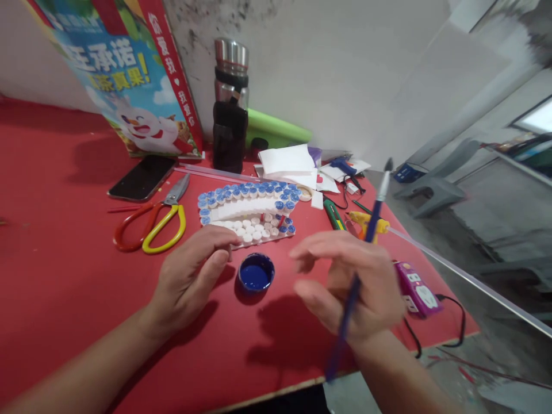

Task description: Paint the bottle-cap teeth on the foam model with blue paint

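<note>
My left hand (194,276) rests beside the front left edge of a craft piece (248,213) made of small white rolls, many with blue-painted tops. Its thumb and fingers are slightly apart, and nothing shows in them. Just in front of the piece stands a small cup of blue paint (256,273). My right hand (353,282), a little blurred, is raised right of the cup. A blue-handled paintbrush (374,221) is lodged in it, dark bristles up and handle slanting down past the palm. Its thumb and forefinger are apart.
Red-and-yellow scissors (157,221) and a black phone (142,177) lie left. Behind are a colourful box (142,86), a dark bottle (231,126) and white papers (288,162). At right are a green cutter (334,215), yellow glue gun (366,221) and purple power strip (416,288).
</note>
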`<state>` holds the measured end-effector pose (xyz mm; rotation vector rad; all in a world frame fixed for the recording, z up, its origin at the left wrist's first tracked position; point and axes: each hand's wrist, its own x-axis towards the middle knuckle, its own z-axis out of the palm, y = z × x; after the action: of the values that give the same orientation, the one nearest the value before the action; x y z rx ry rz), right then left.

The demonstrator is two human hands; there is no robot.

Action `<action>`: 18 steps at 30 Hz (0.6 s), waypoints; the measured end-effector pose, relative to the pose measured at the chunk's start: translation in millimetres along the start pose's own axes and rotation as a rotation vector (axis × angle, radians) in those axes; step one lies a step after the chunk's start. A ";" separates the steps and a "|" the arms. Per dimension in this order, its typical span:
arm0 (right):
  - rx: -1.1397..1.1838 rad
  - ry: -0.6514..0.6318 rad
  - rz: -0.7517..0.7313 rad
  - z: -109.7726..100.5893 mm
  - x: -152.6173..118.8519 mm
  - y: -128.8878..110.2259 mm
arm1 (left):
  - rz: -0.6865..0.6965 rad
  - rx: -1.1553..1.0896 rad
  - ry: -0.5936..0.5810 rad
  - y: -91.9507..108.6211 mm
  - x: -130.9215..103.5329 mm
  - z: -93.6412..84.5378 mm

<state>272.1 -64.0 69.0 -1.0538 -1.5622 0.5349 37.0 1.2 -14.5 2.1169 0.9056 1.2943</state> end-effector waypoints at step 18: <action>-0.646 -0.212 -0.250 78.7 40.3 22.7 | 0.128 0.107 -0.054 6.5 -10.0 2.6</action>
<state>206.6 -3.2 50.8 -1.2743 -2.0913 -0.0497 37.9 -10.7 -16.8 2.3146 0.8457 1.2688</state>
